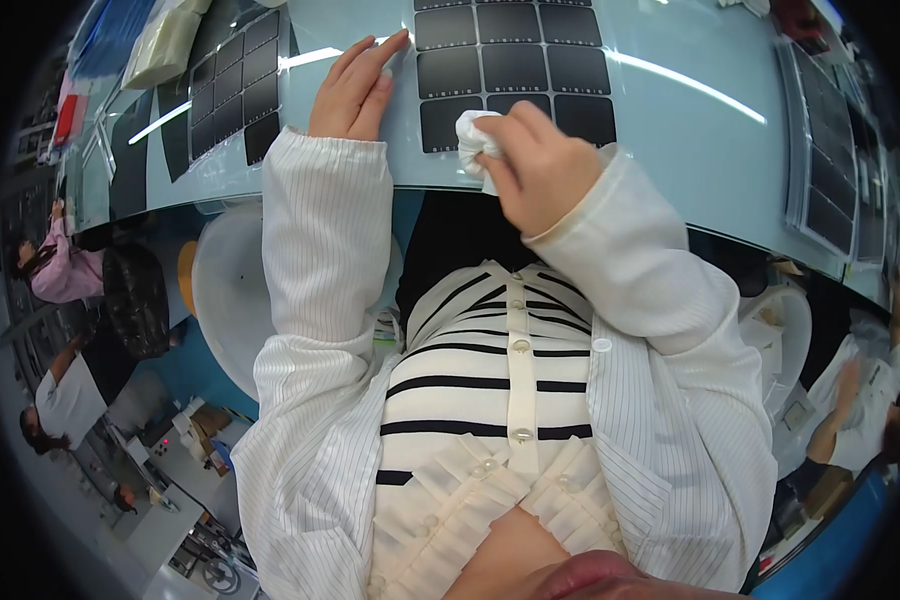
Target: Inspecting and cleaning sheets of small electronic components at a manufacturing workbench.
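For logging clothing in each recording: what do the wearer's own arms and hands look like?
Both the left hand and right hand are bare; no gloves, rings or cables show on them. The left sleeve and right sleeve are long, loose and white, with thin dark pinstripes, clearer on the left forearm.

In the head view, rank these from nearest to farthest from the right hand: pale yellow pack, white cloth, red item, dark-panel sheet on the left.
1. White cloth: held in the right hand.
2. Dark-panel sheet: left, beyond the left hand.
3. Pale yellow pack: upper left, past that sheet.
4. Red item: far left.
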`<control>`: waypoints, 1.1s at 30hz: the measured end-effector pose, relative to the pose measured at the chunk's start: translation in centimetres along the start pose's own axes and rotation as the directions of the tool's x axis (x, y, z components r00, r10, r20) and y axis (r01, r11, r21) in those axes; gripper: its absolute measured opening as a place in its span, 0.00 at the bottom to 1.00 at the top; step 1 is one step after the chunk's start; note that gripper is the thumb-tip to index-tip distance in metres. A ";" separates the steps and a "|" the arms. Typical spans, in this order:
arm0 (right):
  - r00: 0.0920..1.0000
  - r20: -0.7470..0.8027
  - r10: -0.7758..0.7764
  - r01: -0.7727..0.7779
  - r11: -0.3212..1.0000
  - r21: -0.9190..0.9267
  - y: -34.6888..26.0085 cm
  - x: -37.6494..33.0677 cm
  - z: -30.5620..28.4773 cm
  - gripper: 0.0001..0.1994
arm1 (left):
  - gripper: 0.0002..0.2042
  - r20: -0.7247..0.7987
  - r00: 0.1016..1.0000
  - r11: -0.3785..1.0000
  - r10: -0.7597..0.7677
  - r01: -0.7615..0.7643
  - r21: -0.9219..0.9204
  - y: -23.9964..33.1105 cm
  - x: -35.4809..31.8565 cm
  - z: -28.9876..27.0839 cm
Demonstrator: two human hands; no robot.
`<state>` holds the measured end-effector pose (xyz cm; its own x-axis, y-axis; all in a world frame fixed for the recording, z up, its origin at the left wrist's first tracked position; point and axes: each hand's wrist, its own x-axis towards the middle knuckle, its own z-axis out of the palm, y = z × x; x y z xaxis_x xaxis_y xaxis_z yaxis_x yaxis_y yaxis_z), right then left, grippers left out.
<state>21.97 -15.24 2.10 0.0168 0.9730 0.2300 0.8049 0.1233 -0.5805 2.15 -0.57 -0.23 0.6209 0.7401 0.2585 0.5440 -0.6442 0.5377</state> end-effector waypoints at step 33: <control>0.673 0.411 0.615 -0.699 0.345 0.627 6.8 3.2 -8.5 0.28 | 0.26 0.087 0.879 0.697 -0.468 0.428 -0.574 2.5 2.6 -0.2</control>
<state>32.50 -12.96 5.55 0.2624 0.8105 -0.5237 -0.1063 -0.5151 -0.8505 5.03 -0.27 1.91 0.3402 0.9356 -0.0943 0.3211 -0.0213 0.9468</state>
